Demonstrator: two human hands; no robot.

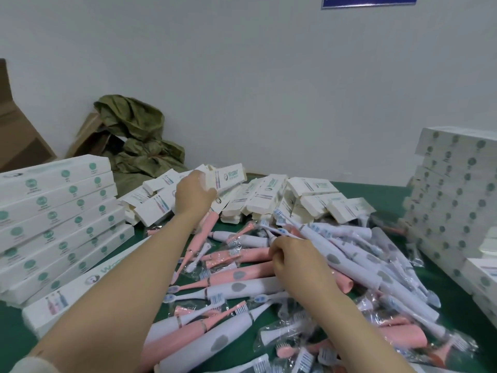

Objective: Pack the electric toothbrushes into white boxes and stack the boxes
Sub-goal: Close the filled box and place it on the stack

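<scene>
Head view: left hand point(195, 193) was raised over loose box heap at far side of green bench point(387, 192), grip curled round open white box point(228, 176). Right hand point(293, 258) was laid on toothbrush pile point(242, 278), grip pinched on white toothbrush point(317, 235). Closed boxes were stacked at left point(59, 211) and right point(451, 197).

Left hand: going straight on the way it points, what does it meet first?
The open white box with the green logo; the left hand looks right at its flap end, though the hand itself hides any contact.
</scene>
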